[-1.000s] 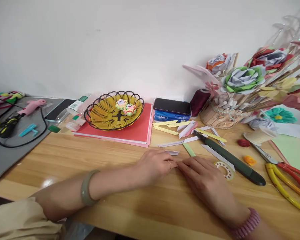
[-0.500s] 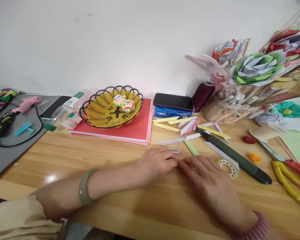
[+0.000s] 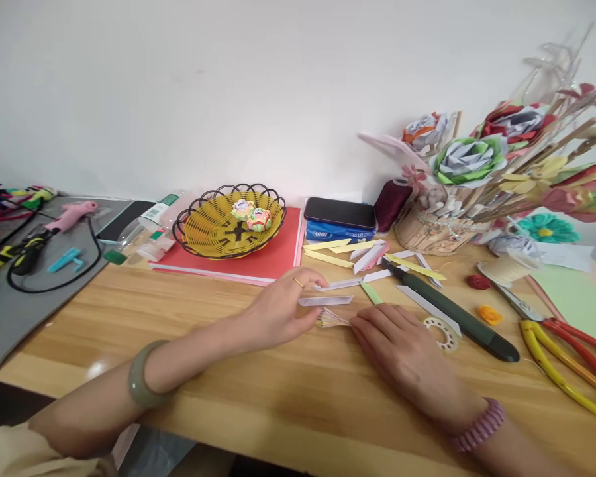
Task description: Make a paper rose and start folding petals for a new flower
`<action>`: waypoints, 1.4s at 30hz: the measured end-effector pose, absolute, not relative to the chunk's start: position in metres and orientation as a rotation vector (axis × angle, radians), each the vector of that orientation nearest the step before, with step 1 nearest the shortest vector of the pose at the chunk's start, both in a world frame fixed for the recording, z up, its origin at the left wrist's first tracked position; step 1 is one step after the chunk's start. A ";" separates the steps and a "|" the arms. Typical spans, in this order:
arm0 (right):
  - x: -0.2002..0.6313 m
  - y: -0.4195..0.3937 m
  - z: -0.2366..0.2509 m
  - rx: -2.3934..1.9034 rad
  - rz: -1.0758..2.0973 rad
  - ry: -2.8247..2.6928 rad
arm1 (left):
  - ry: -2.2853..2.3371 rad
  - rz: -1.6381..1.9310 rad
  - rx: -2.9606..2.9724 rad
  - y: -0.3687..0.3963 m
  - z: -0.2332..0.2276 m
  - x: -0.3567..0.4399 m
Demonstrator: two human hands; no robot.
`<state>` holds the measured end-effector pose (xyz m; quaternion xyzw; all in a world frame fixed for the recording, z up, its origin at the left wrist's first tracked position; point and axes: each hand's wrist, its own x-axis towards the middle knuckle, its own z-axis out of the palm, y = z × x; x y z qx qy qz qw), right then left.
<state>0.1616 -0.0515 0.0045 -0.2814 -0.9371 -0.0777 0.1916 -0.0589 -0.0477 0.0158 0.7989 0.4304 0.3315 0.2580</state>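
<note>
My left hand (image 3: 283,307) lies on the wooden table (image 3: 189,331), its fingertips pinching the left end of a small stack of folded paper strips (image 3: 332,320). My right hand (image 3: 402,348) presses flat on the stack's right end, palm down. A white folded strip (image 3: 325,301) lies just beyond my left fingers. More yellow, white, pink and green strips (image 3: 372,258) are scattered behind my hands.
A dark green utility knife (image 3: 451,315) and a tape ring (image 3: 441,333) lie right of my right hand. Yellow-and-red pliers (image 3: 571,358) are far right. A yellow basket (image 3: 228,222) sits on red paper (image 3: 278,255); a phone (image 3: 340,213) and a paper-flower bouquet (image 3: 471,172) stand behind.
My left hand has lifted and opened up, uncovering the stack of strips and the white strip beside it. My right hand stayed pressed down. The camera shifted slightly.
</note>
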 end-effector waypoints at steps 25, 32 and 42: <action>0.174 -0.060 0.047 -0.782 0.099 -2.414 | 0.956 0.941 2.325 -0.062 0.042 -0.023; 0.181 -0.079 0.026 -0.896 0.500 -2.370 | 1.087 0.656 1.885 -0.073 0.021 -0.018; 0.181 -0.064 0.034 -0.951 0.802 -2.399 | 1.173 0.475 2.033 -0.069 0.039 -0.008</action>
